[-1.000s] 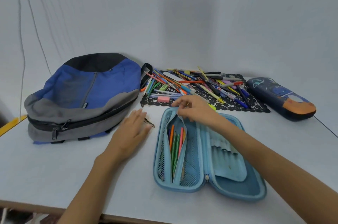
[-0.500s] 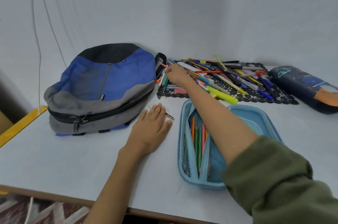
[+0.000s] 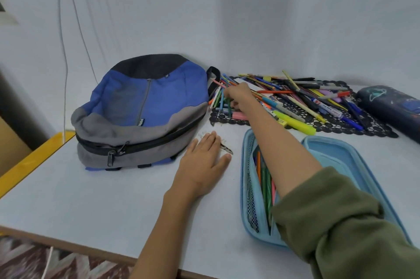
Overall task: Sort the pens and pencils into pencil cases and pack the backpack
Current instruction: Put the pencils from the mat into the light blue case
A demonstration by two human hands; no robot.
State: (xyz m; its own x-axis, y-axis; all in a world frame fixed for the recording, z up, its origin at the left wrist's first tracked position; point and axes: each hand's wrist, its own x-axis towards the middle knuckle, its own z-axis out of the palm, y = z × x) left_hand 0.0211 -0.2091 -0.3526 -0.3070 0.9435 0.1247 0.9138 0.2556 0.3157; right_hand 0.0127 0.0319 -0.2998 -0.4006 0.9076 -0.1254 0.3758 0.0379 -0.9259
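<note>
Progress: early, by my read. Most of the pens/pencils (image 3: 295, 96) are loose in a heap on the black lace mat (image 3: 375, 129) at the back of the surface (image 3: 91, 199).
Done: a few pencils sorted into the light-blue case (image 3: 336, 158).
Left: rest of the heap, closing both cases, packing the bag.
Light-blue case: lies open near the front edge; orange, green and pink pencils in its mesh-side pocket. Other half mostly hidden by the sleeve.
Dark case (image 3: 391, 105): just right of the mat, looks closed; contents unseen.
Backpack (image 3: 145, 105): lies flat left of the mat, main zip looks closed.
Right grip (image 3: 241, 96): fingers curled down into the heap's left end; can't tell if a pencil is pinched.
Left grip (image 3: 202, 162): spread flat on the surface, fingertips over a small patterned item (image 3: 228, 150).
</note>
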